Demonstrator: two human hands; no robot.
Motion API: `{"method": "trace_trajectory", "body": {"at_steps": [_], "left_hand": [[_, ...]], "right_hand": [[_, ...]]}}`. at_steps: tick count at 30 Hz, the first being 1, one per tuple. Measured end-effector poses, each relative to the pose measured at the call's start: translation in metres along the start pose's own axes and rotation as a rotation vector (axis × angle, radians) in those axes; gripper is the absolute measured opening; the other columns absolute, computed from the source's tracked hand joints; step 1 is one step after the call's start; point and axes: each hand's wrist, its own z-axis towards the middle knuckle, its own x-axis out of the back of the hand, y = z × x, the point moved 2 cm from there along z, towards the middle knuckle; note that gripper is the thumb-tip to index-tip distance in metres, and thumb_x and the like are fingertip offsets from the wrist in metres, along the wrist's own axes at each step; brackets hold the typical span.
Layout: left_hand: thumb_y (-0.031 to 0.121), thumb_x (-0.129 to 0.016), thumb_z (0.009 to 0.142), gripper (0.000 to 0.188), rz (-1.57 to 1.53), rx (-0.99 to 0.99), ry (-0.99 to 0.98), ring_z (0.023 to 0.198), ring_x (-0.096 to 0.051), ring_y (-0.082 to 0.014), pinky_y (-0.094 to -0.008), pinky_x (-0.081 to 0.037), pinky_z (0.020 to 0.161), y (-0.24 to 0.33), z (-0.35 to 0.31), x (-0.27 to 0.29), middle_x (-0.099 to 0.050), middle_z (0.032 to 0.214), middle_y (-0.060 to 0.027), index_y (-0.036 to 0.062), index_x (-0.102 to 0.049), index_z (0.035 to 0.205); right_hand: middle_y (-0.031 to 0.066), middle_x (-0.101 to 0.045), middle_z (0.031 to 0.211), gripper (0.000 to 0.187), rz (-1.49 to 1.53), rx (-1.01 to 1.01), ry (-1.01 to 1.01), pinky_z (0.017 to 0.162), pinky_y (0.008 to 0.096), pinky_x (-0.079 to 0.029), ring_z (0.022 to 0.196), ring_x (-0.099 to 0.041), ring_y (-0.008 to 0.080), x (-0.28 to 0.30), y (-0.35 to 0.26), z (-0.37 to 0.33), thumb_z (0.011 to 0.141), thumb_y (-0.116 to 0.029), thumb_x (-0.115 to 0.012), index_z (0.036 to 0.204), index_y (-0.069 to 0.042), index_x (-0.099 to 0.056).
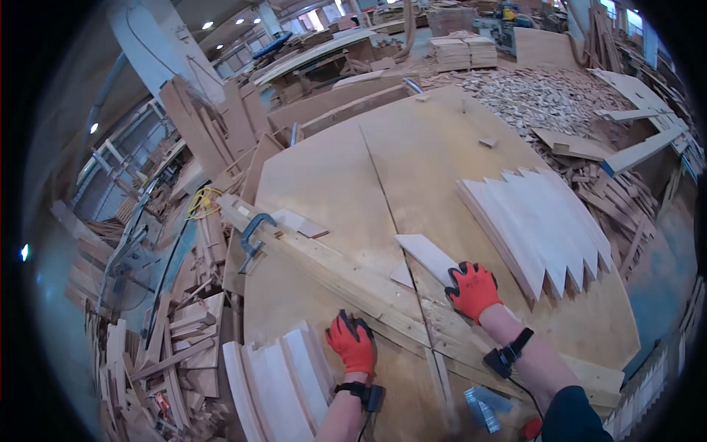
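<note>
Woodshop clutter rings a wide plywood table [331,177], offcuts heaped on the floor all round. Right hand [472,289], in an orange glove, presses flat on the near end of a pale tapered board [426,254], fingers spread rather than gripping, seemingly to hold it steady against the long timber rail [353,276]. Left hand [353,345], gloved too, rests loosely curled on the rail's near edge, holding nothing that I can make out. That board lies just past the rail, near the table's middle seam, smooth, light and cut to a slant. Beyond it fans a stack of like boards [541,221]; another pile [276,379] sits by the left hand. A blue clamp [254,232] pins the rail's far end, likely as a fixed fence.
</note>
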Motion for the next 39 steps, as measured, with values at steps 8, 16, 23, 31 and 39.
{"method": "trace_trajectory", "body": {"at_steps": [8, 16, 23, 31, 39], "left_hand": [[0.054, -0.071, 0.078, 0.073, 0.315, -0.144, -0.448, 0.13, -0.049, -0.0325, -0.0545, -0.025, 0.115, 0.133, 0.094, -0.041, -0.059, 0.131, -0.019, 0.0052, -0.06, 0.131], [0.053, -0.074, 0.074, 0.064, 0.286, -0.104, -0.586, 0.115, -0.063, -0.0345, -0.0472, -0.047, 0.1, 0.169, 0.103, -0.053, -0.066, 0.119, -0.0182, 0.0055, -0.067, 0.117], [0.045, -0.076, 0.073, 0.061, 0.22, -1.144, -1.531, 0.112, -0.065, -0.0375, -0.0491, -0.049, 0.1, 0.296, -0.025, 0.057, -0.067, 0.111, -0.022, 0.0025, -0.064, 0.114], [0.034, -0.073, 0.085, 0.063, -0.386, -0.676, -0.145, 0.127, -0.051, -0.0377, -0.0476, -0.038, 0.108, 0.334, 0.087, 0.061, -0.057, 0.135, -0.0175, 0.0031, -0.053, 0.136], [0.04, -0.063, 0.091, 0.059, 0.157, -0.522, -0.428, 0.139, -0.042, -0.0352, -0.0499, -0.031, 0.115, 0.15, 0.054, -0.01, -0.051, 0.147, -0.0165, 0.009, -0.052, 0.14]], "right_hand": [[0.0153, -0.058, 0.13, 0.081, 0.05, -0.213, -0.136, 0.098, 0.044, -0.045, 0.12, -0.053, 0.0321, 0.027, 0.05, -0.105, 0.089, -0.06, -0.062, 0.148, -0.007, -0.045], [0.0158, -0.059, 0.128, 0.084, 0.042, -0.29, -0.278, 0.093, 0.0466, -0.048, 0.115, -0.059, 0.0329, 0.046, 0.066, -0.141, 0.088, -0.062, -0.062, 0.149, -0.007, -0.042], [0.0159, -0.063, 0.118, 0.085, -0.052, -0.213, -0.305, 0.083, 0.0427, -0.053, 0.106, -0.067, 0.0305, 0.036, 0.088, -0.155, 0.087, -0.062, -0.064, 0.147, -0.005, -0.043], [0.0182, -0.063, 0.118, 0.078, 0.087, -0.196, -0.134, 0.087, 0.0436, -0.053, 0.107, -0.066, 0.0328, 0.041, 0.097, -0.132, 0.083, -0.053, -0.072, 0.139, -0.003, -0.051], [0.0169, -0.062, 0.123, 0.077, 0.115, 0.008, -0.06, 0.094, 0.0434, -0.05, 0.112, -0.062, 0.0341, 0.016, 0.063, -0.077, 0.084, -0.048, -0.074, 0.142, -0.004, -0.05]]}}
